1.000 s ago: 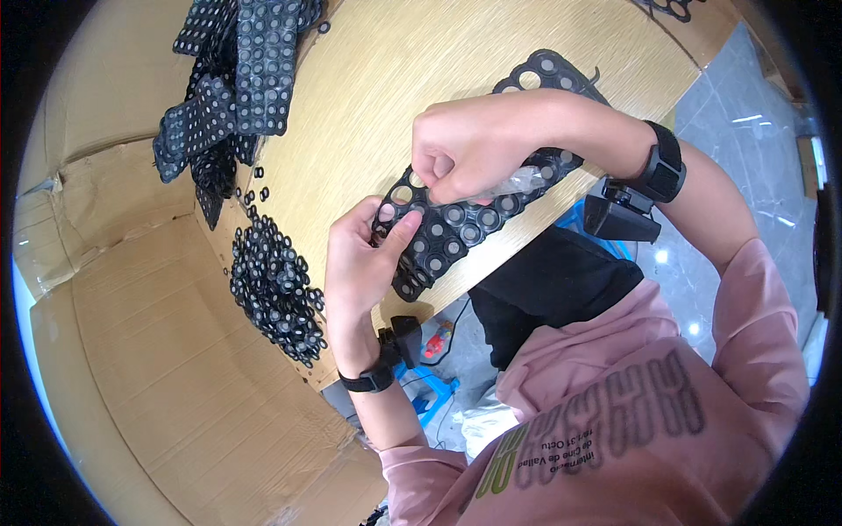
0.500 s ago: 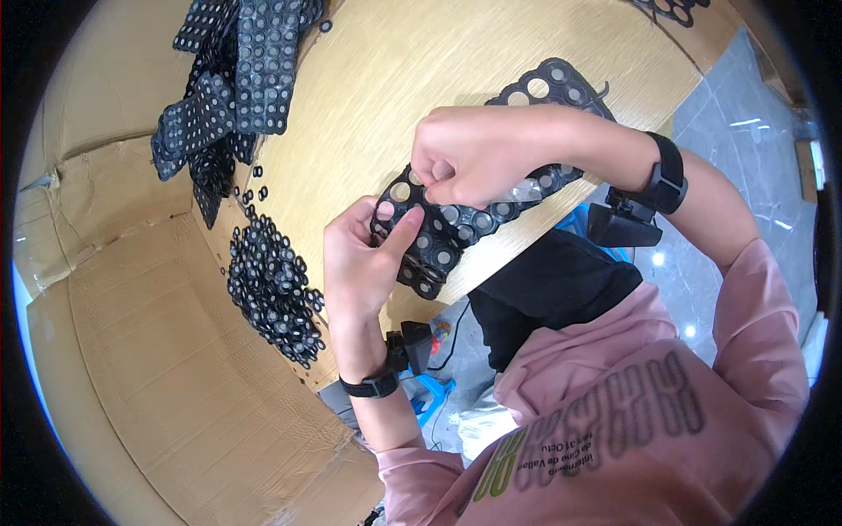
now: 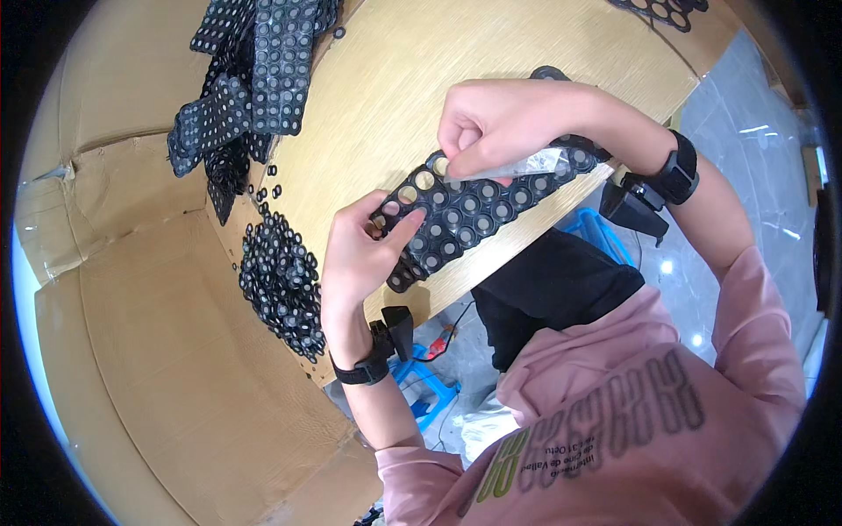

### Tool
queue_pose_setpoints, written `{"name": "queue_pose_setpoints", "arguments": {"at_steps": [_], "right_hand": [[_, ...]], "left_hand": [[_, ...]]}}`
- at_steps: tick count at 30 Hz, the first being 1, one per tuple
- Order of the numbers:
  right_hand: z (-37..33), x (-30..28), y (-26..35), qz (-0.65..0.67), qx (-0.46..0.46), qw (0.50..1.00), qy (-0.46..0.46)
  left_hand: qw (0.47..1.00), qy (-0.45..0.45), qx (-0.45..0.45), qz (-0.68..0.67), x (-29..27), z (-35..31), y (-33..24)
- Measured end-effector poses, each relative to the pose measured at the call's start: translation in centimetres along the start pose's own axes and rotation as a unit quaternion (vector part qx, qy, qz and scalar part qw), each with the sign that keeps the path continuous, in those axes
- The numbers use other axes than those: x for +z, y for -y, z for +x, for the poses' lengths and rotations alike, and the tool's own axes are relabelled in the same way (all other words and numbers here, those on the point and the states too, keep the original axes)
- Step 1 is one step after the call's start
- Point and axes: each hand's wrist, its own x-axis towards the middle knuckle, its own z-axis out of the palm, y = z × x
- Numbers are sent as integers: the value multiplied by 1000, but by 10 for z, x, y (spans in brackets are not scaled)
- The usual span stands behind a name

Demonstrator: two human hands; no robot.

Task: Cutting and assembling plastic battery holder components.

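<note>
My left hand (image 3: 360, 254) grips the left end of a black perforated rubber sheet (image 3: 469, 219), its thumb on top and its fingers curled at the edge. Rows of round cells cover this sheet; several near its upper left edge are open holes, while most others show grey centres. Over the sheet's upper edge, my right hand (image 3: 495, 127) is closed in a pinch. A translucent plastic strip (image 3: 545, 164) runs from beneath that pinch along the lower side of the hand. The right hand and forearm hide part of the sheet.
The sheet lies on a light wooden table (image 3: 377, 105). Left of it is a heap of small black rings (image 3: 281, 285), with stacked black perforated sheets (image 3: 281, 66) behind. A large cardboard box (image 3: 167, 351) borders the left side. Another perforated piece (image 3: 667, 10) lies at the far right.
My right hand has moved up and slightly right with the translucent strip. The sheet's left part now lies flatter and more of its cells show. My left hand keeps its grip.
</note>
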Motion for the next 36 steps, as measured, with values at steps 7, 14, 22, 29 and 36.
{"name": "queue_pose_setpoints", "arguments": {"at_steps": [7,14,22,29,36], "right_hand": [[-2,2,3,-70,36,997,-14],[1,8,9,-84,46,995,13],[3,10,0,-83,31,996,23],[3,12,0,-84,-4,996,21],[1,11,3,-87,9,996,8]], "left_hand": [[951,-89,213,206,9,5,-11],[999,-2,18,-28,18,7,-6],[999,49,-19,-14,16,8,-12],[998,29,-11,-47,16,5,-9],[989,29,-24,-140,18,2,-6]]}}
